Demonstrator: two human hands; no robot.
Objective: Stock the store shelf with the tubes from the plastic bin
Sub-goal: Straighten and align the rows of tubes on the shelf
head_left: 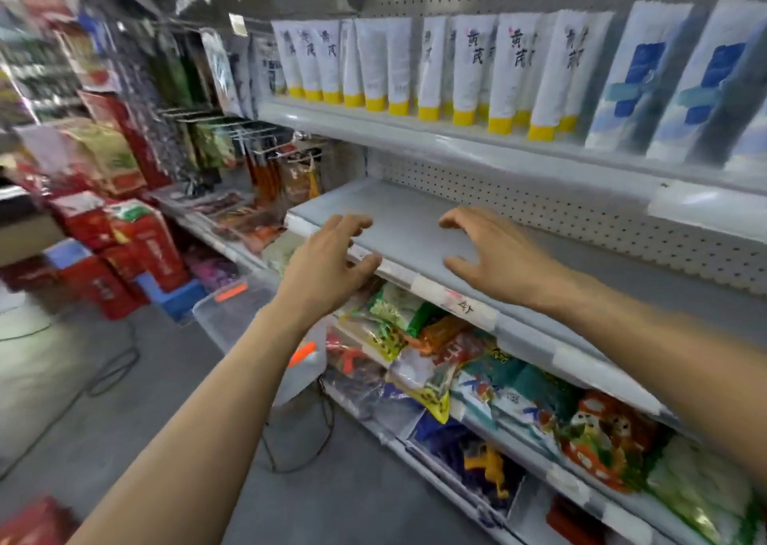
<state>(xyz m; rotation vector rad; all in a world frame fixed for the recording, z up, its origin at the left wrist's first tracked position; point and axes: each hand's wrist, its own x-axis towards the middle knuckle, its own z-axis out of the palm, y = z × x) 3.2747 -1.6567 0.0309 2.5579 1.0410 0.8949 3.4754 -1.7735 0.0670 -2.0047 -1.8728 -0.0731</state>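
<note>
The left hand (pixel 328 254) and the right hand (pixel 494 254) are being held apart, empty and loosely spread, over the bare grey metal shelf (pixel 398 212) at centre. White yellow-capped tubes (pixel 465 67) are being displayed along the upper shelf (pixel 456 131), so stocking is being judged well advanced. The clear plastic bin (pixel 232 316), left of centre on the grey floor (pixel 103 399), is showing no discernible contents.

Grey concrete floor (pixel 124 420) with a looping black cable (pixel 136 353), stacked red cartons (pixel 145 245), perforated white back panel (pixel 539 212).
</note>
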